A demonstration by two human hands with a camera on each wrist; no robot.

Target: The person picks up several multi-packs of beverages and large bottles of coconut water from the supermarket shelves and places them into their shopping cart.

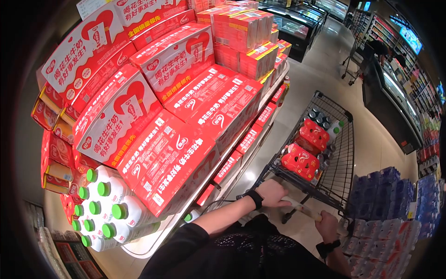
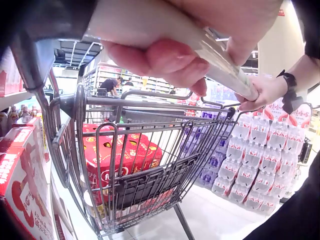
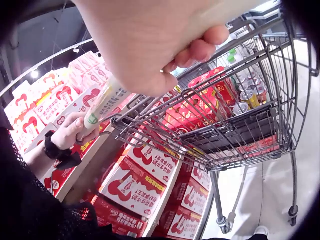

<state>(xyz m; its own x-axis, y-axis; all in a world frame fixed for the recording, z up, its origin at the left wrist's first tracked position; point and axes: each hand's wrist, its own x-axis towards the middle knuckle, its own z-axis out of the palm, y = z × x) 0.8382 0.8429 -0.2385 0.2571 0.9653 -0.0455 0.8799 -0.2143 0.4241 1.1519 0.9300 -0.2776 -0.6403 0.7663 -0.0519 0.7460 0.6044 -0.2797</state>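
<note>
Both hands grip the pale handle of a wire shopping cart. The left hand holds its left end, and in the left wrist view its fingers curl around the bar. The right hand is wrapped round the other end; in the right wrist view its fingers bend under the bar. Inside the cart lie red packs, several cans and a bottle with a green cap.
Red and white cartons are stacked on a display at left, with green-capped white bottles at its near corner. Bottle packs stand right of the cart. A black freezer and a person with another cart are farther off; aisle floor runs ahead.
</note>
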